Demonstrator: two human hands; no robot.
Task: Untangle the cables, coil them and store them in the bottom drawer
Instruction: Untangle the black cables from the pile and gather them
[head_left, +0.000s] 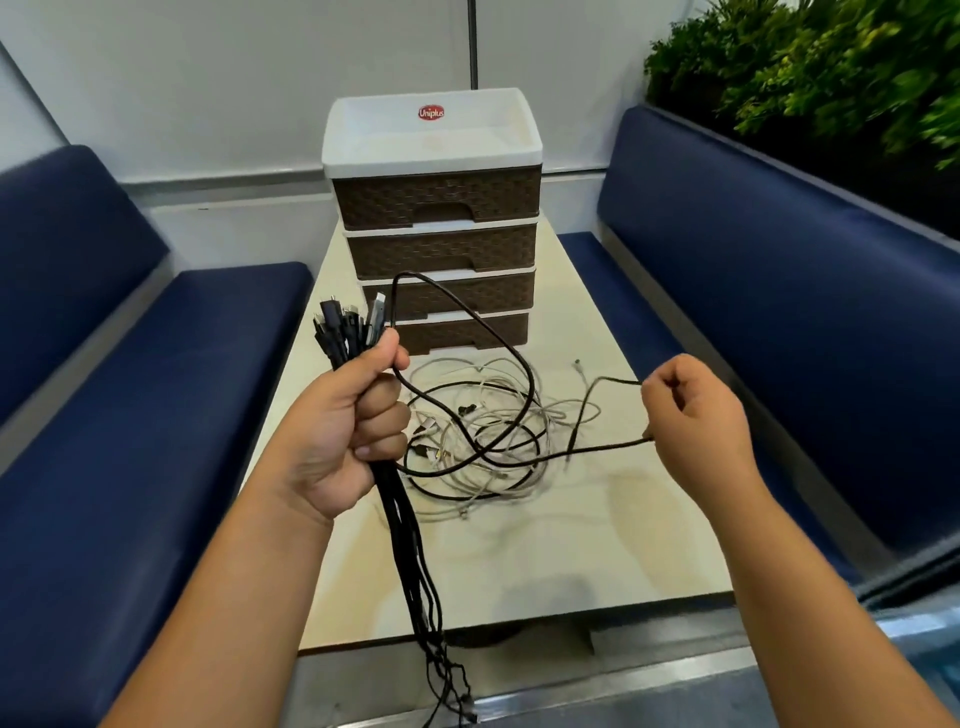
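My left hand (358, 431) is raised over the table and grips a bundle of black cables (410, 551). Their plugs stick up above my fist and the loose ends hang past the table's near edge. One black cable (498, 338) loops up from that fist, drops into the pile and runs to my right hand (696, 421), which pinches it. A tangle of white and black cables (488, 441) lies on the cream table (571, 545). Behind it stands a drawer unit (436, 218) with brown woven fronts and a white top. Its bottom drawer (462, 335) is closed.
Blue cushioned benches flank the table, one on the left (156, 364) and one on the right (779, 291). A green plant hedge (831, 67) rises behind the right bench. A pale wall closes the far end.
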